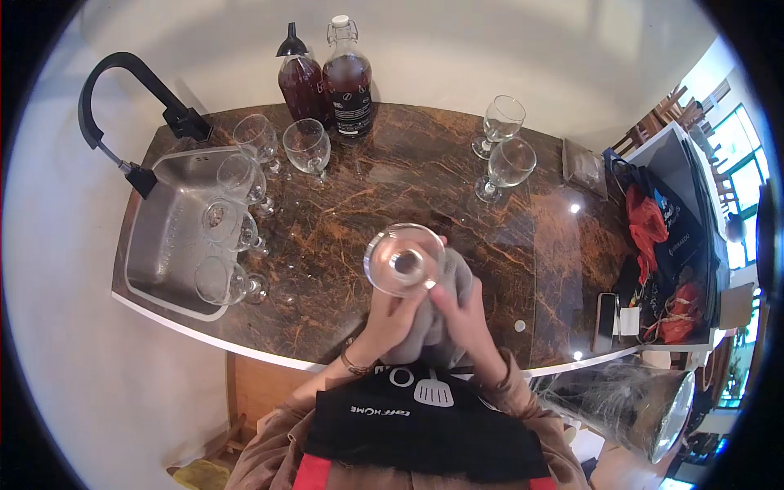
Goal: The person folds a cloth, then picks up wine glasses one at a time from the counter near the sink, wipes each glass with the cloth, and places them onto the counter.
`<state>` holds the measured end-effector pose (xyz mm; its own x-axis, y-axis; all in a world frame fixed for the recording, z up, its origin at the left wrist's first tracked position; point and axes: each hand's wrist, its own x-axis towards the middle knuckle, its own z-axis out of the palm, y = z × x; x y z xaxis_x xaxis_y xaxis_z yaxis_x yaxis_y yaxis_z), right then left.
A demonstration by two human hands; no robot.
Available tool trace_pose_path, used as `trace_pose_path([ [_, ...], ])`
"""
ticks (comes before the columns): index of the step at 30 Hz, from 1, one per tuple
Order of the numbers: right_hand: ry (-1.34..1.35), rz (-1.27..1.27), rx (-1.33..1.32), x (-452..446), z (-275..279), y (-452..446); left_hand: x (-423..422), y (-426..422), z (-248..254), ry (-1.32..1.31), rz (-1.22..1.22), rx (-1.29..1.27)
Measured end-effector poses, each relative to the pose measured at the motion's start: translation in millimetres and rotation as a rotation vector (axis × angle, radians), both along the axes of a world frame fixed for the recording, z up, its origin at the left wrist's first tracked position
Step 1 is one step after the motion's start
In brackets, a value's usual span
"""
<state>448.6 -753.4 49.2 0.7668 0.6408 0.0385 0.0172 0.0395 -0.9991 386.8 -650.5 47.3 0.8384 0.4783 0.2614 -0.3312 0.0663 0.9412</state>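
My left hand is closed around the lower side of a clear stemmed glass, held up over the middle of the counter. A grey cloth is bunched between my palms, hanging down toward my apron and wrapping the glass's right side. My right hand grips this cloth, its thumb close to the glass rim. Some fingers of both hands are hidden behind the glass and cloth.
Several stemmed glasses stand along the steel sink, some overlapping its edge. Two glasses stand back right. Two dark bottles are by the wall. A phone and a box of bags sit right.
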Motion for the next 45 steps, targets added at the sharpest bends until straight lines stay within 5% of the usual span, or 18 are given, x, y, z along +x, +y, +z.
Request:
trace_pose_path([
  [8, 0.127, 0.201, 0.21, 21, -8, 5, 16, 28, 22, 0.029, -0.316, -0.026],
  [10, 0.541, 0.386, 0.078, 30, -23, 5, 21, 35, 19, 0.089, -0.35, -0.072],
  [13, 0.735, 0.299, 0.092, 23, -26, 8, 24, 44, 3, 0.095, -0.392, -0.112],
  [17, 0.896, 0.032, 0.177, -5, -23, 9, 30, 41, -2, -0.114, -0.043, -0.141],
  [20, 0.475, -0.251, 0.277, -32, -42, 6, 38, 26, 4, -0.328, 0.291, -0.511],
  [25, 0.564, -0.301, 0.269, -6, -25, -7, 19, 3, -9, -0.339, 0.417, -0.248],
  [27, 0.514, -0.212, 0.307, 12, -24, -23, 7, 15, -11, -0.265, 0.329, 0.353],
  [29, 0.457, -0.121, 0.345, 33, -24, -36, -4, 37, -23, -0.278, 0.061, 0.409],
  [32, 0.291, 0.001, 0.248, 48, 18, -39, -17, 69, -13, 0.181, -0.529, 0.057],
  [33, 0.245, 0.053, 0.194, 51, 37, -38, -13, 79, -18, 0.226, -0.648, -0.27],
  [35, 0.095, 0.162, 0.178, 63, 49, -31, -8, 79, -4, 0.373, -0.941, -0.472],
  [38, -0.365, 0.355, 0.071, 64, 56, -14, -12, 47, 2, 0.37, -1.197, 0.12],
  [39, -0.368, 0.354, 0.07, 60, 54, -11, -13, 38, 1, 0.367, -1.198, 0.122],
  [42, 0.218, -0.222, 0.196, 36, 35, -3, -21, 12, -1, 0.53, -0.752, 0.109],
  [45, 0.405, -0.366, 0.293, 32, -17, -1, -23, -12, -30, 0.518, -0.45, 0.071],
])
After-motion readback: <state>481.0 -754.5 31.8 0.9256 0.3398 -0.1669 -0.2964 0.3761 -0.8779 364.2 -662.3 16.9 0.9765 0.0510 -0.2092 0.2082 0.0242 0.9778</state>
